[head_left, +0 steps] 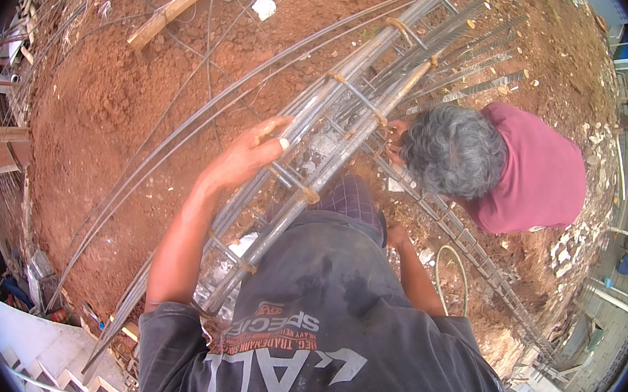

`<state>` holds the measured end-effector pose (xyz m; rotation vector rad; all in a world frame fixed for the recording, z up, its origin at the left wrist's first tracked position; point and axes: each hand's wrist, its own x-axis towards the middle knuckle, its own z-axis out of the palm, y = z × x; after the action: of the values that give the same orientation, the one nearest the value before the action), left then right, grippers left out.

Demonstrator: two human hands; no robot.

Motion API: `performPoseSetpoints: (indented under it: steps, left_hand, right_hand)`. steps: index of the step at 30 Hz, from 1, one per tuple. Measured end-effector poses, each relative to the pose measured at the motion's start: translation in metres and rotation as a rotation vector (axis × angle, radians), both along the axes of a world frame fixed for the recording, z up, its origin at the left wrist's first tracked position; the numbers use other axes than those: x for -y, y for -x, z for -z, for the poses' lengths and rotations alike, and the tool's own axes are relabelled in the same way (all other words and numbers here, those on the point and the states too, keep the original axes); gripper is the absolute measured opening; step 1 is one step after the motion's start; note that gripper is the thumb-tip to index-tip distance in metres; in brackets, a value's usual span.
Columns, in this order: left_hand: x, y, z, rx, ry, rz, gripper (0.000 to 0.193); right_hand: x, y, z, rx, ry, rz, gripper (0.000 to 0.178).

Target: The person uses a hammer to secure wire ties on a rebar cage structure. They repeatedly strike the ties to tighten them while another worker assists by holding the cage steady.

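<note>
A long rebar cage point(349, 143) of parallel steel bars and square stirrups runs from the lower left to the top right, against my body. My left hand point(254, 151) is at the cage's left side, thumb and index finger stretched out and apart at the outer bars; its other fingers are mostly hidden. Orange-brown rings point(309, 195) show at several stirrup corners. Beyond my dark shirt, my right hand point(396, 236) is low by my knee, its fingers hidden. A co-worker in a maroon shirt point(536, 168) bends at the cage's right side, a hand point(396, 137) close to the bars.
A narrower rebar cage point(468, 245) slants down to the right. Loose bent bars point(176, 134) arch over the reddish soil point(104, 100) at left. A wooden plank point(185, 6) lies at the top. Near my right arm is a pale hose-like loop point(439, 272). White steps point(73, 381) show lower left.
</note>
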<state>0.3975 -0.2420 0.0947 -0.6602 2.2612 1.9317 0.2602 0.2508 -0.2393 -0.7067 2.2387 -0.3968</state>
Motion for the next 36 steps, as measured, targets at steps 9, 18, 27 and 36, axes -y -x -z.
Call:
performPoseSetpoints:
  steps: [9,18,27,36]
  left_hand:
    - [0.001,0.0,-0.004,0.017,-0.01,0.017,0.068]
    - [-0.001,0.0,-0.007,0.023,-0.075,0.001,0.069]
    - [0.003,0.001,0.001,0.01,-0.031,0.027,0.07]
    - [0.0,-0.001,0.0,0.036,-0.028,-0.004,0.074]
  right_hand:
    - [0.028,0.005,-0.03,0.155,0.016,0.243,0.027]
    - [0.037,0.003,-0.045,0.13,-0.033,0.226,0.026]
    - [0.04,0.007,-0.045,0.176,-0.17,0.188,0.045]
    - [0.024,0.004,-0.013,0.137,-0.094,0.078,0.039]
